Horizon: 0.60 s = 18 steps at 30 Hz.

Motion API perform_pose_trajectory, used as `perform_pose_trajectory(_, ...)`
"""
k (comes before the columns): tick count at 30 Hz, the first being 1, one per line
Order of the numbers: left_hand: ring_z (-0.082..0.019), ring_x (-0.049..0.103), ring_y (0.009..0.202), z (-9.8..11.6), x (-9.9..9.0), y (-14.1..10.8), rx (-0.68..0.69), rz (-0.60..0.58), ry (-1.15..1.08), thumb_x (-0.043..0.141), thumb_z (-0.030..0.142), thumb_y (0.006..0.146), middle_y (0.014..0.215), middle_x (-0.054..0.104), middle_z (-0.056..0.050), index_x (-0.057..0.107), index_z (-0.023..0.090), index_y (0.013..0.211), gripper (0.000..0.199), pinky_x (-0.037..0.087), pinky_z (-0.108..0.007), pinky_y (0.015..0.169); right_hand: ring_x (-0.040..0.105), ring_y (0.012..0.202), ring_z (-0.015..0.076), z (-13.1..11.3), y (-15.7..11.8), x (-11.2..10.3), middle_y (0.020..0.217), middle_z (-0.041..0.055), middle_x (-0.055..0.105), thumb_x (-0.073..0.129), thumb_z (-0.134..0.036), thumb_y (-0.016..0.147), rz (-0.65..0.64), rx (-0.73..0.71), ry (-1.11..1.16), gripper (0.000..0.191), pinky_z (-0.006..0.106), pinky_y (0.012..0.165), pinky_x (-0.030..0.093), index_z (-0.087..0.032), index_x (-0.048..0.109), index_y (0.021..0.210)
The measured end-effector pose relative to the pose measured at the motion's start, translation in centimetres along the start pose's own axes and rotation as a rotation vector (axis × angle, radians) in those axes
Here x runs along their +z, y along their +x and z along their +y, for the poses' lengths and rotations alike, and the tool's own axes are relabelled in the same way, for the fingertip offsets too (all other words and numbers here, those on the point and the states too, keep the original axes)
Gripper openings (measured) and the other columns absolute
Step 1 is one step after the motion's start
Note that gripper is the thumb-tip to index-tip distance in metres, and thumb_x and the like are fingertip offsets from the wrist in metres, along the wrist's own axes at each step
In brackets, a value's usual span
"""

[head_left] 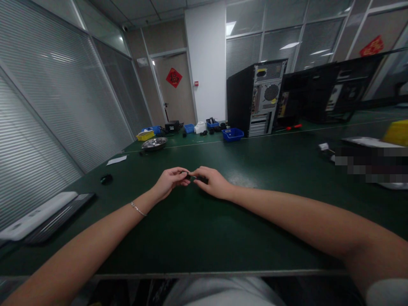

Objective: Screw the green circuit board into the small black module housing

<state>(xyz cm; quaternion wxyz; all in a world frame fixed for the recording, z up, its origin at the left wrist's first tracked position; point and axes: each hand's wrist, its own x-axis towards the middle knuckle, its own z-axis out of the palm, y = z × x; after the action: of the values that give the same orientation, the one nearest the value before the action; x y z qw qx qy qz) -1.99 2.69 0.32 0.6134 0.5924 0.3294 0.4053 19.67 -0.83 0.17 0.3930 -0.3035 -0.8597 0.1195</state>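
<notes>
Over the middle of the green table [191, 233], my two hands meet almost fingertip to fingertip. My left hand [170, 180] pinches a small black part [188, 175] between thumb and fingers; its exact kind is too small to tell. From the other side, the index finger of my right hand [212, 182] reaches that same part. The right hand's fingers are bent, and a dark patch shows between its thumb and index finger. Whether that patch is a second piece or just shadow, I cannot tell.
A black computer mouse [106, 178] and a white-and-black long item [47, 212] lie left. Farther back are a round metal dish [154, 143], a blue bin [232, 134] and a computer tower [258, 97]. A red-handled tool [293, 127] lies beside the tower.
</notes>
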Motion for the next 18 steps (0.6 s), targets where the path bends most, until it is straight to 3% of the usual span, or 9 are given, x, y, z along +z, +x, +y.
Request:
perform_pose_trajectory(8, -0.015, 0.068, 0.071, 0.01, 0.09, -0.10, -0.037, -0.029, -0.078, 0.073, 0.016, 0.074, 0.086, 0.071, -0.009, 0.067, 0.011, 0.095, 0.022, 0.055, -0.024, 0.068, 0.060, 0.090, 0.0186, 0.07, -0.12, -0.05, 0.099, 0.0063, 0.064, 0.057, -0.016, 0.085, -0.010, -0.023, 0.020, 0.030, 0.032, 0.081, 0.047, -0.020, 0.062, 0.114)
perform_pose_trajectory(15, -0.021, 0.065, 0.100, 0.55, 0.57, -0.16, 0.024, -0.032, -0.110, 0.067, 0.015, 0.081, 0.102, 0.068, -0.009, 0.063, 0.013, 0.099, 0.019, 0.050, -0.032, 0.094, 0.059, 0.088, 0.0179, -0.08, -0.02, -0.07, 0.100, 0.0066, 0.064, 0.056, -0.016, 0.086, 0.007, -0.001, 0.017, 0.029, 0.031, 0.079, 0.047, -0.020, 0.061, 0.114)
perform_pose_trajectory(18, -0.019, 0.066, 0.100, 0.72, 0.16, -0.02, 0.061, 0.025, -0.108, 0.066, 0.012, 0.081, 0.099, 0.067, -0.006, 0.061, 0.015, 0.101, 0.021, 0.050, -0.029, 0.094, 0.059, 0.087, 0.0178, -0.13, -0.03, -0.02, 0.098, 0.0062, 0.064, 0.057, -0.016, 0.086, 0.004, -0.011, 0.012, 0.030, 0.031, 0.078, 0.047, -0.020, 0.061, 0.116)
